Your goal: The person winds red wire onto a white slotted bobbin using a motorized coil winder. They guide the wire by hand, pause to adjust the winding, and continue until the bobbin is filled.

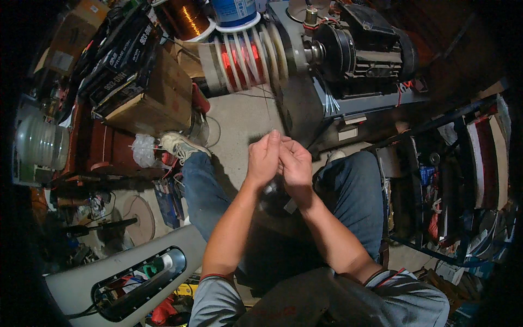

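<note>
Left-edge container: clear, ribbed, beside a reddish-brown cabinet [109, 143].
Grey panel [68, 284]: lower left, with a long rounded slot; small items show through it.
Brown disc [140, 219]: above the panel, tilted.
Plastic bag [144, 150]: clear, crumpled, just beside the person's left shoe [184, 148].
Cardboard box [157, 103]: upper left, black cartons on top.
Upper spools: 2 in view, copper-coloured wire spool [188, 20] at left, blue spool [234, 12] just beside it.
Flanged reel [242, 61]: below the spools, pale flanges, red windings between.
Left hand [262, 159]: in front of the torso, between the knees; thumb and fingertips clamped together on the wire's lower visible end.
Thin wire [266, 104]: from the reel down to the fingertips; anything further is hidden within the fingers.
Right hand [295, 163]: touching the left hand, fingers curled, thumb toward the left fingertips; whether it clamps the wire cannot be told.
Motor [377, 54]: black, upper right, on a grey machine bed [362, 104].
Right-side rack [463, 240]: dark frame, assorted items on its levels.
</note>
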Motion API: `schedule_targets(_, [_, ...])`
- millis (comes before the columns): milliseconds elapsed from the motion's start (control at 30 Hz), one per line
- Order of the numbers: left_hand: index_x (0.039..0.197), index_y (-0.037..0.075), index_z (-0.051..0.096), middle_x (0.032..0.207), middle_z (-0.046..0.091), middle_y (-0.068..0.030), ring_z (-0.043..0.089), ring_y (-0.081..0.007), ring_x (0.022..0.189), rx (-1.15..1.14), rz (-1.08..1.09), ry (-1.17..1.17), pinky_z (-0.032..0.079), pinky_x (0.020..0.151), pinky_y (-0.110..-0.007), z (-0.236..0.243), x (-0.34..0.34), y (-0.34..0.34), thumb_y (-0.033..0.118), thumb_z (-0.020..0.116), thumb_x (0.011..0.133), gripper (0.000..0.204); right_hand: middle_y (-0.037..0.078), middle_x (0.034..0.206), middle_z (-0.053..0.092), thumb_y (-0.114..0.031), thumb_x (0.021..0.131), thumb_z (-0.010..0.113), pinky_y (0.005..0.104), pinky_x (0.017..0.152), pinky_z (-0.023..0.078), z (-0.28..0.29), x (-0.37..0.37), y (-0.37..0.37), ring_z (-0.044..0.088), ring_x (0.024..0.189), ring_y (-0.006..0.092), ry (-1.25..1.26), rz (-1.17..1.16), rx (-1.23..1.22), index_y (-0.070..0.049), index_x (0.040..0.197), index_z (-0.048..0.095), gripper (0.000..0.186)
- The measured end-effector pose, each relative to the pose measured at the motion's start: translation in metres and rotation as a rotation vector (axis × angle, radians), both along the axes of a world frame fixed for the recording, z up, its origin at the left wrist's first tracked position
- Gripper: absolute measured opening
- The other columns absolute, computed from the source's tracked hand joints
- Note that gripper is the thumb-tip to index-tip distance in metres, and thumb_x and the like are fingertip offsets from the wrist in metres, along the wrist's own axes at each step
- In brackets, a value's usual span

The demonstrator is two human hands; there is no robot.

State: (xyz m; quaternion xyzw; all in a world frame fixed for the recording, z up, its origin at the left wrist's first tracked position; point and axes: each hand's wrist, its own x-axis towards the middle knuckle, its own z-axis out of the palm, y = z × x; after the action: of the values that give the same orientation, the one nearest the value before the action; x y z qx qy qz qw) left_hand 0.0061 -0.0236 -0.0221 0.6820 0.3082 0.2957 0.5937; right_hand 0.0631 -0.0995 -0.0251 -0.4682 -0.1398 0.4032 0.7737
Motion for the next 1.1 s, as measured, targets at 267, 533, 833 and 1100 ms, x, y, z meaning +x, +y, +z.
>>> schedule_targets(267, [0.090,-0.004,0.065,0.071,0.066,-0.0134,0.063,-0.0162,0.067,0.008,0.002,-0.011,0.050,0.064,-0.032,0.001,0.000,-0.001,0.032,0.040,0.099,0.045,0.001,0.086,0.063,-0.018,0.095,0.055,0.0206,0.066,0.044,0.003,-0.001,-0.001,0.055,0.074,0.0056,0.036,0.021,0.006,0.005,0.102,0.062,0.025])
schedule_targets(533, [0.090,-0.004,0.065,0.070,0.065,-0.0125,0.062,-0.0158,0.066,-0.009,-0.004,0.019,0.050,0.063,-0.032,0.005,-0.001,-0.001,0.031,0.040,0.099,0.043,0.002,0.089,0.064,-0.016,0.095,0.055,0.0212,0.070,0.045,-0.002,-0.001,-0.001,0.056,0.078,0.0069,0.004,0.004,-0.010,0.005,0.102,0.062,0.023])
schedule_targets(833, [0.090,-0.005,0.065,0.071,0.065,-0.0143,0.063,-0.0171,0.068,0.015,-0.001,0.032,0.050,0.064,-0.032,0.005,-0.001,-0.001,0.031,0.041,0.099,0.043,0.002,0.089,0.063,-0.016,0.095,0.055,0.0207,0.070,0.045,-0.001,-0.002,-0.001,0.056,0.078,0.0067,0.048,-0.001,0.002,0.005,0.101,0.062,0.023])
schedule_targets(1100, [0.089,-0.004,0.065,0.071,0.065,-0.0141,0.062,-0.0166,0.066,0.033,0.004,0.014,0.049,0.063,-0.032,0.004,0.000,-0.002,0.031,0.041,0.099,0.044,0.001,0.090,0.063,-0.017,0.096,0.054,0.0199,0.070,0.045,0.003,-0.001,-0.002,0.056,0.078,0.0060,0.092,0.032,0.048,0.005,0.107,0.060,0.025])
